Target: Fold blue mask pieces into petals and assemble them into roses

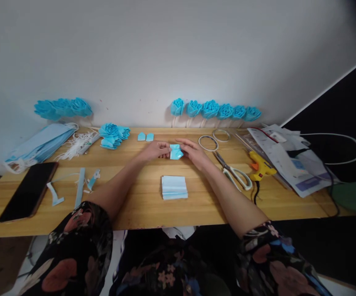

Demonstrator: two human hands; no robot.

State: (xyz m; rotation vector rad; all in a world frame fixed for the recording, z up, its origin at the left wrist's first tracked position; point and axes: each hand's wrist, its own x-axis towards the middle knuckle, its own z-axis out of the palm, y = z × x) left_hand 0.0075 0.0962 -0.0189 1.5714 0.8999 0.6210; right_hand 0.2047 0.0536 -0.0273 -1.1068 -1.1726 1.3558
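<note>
Between my two hands is a small blue piece of mask fabric, held just above or on the wooden table, its lower right corner uneven. My left hand pinches its left edge with closed fingers. On its right edge my right hand grips with the thumb side, the index finger stretched over the top. Nearer to me lies a stack of pale blue fabric rectangles. Two blue cut petals with rounded tops lie beyond my left hand. Scissors rest beside my right forearm.
Blue fabric roses stand along the wall, with more at left. Face masks, white ear loops, a phone and fabric scraps are on the left. Tape rolls, a yellow glue gun and plastic packets lie right.
</note>
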